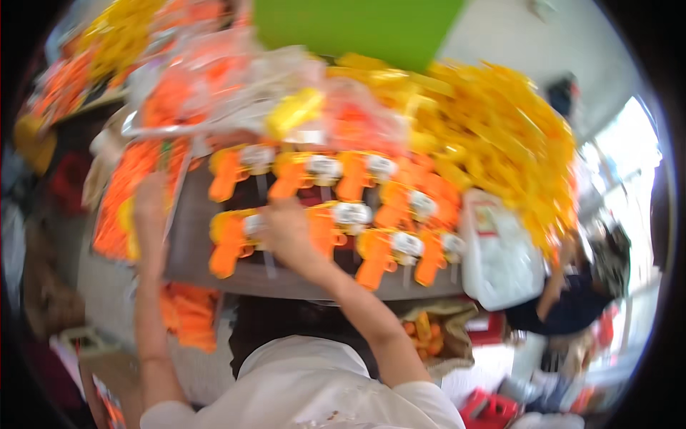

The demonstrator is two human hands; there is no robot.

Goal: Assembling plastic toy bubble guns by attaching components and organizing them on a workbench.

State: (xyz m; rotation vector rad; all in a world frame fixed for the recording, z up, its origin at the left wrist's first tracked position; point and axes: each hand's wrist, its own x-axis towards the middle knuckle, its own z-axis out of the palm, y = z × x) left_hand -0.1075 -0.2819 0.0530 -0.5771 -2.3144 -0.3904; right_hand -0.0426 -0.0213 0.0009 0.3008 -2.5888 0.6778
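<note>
My left hand reaches over a shallow tray of small orange parts at the left; its fingers are smeared by motion. Just beyond its fingertips is a small green piece. My right hand is over the front row of orange toy guns, its fingers blurred and partly hidden. Immediately left of it lies a toy gun with a white round part, and another toy gun lies to its right. The back row includes a toy gun of the same kind.
A heap of yellow plastic parts fills the far right of the dark table. A white plastic tub stands at the right edge. Clear bags with orange parts lie behind. Below are an open sack and another person.
</note>
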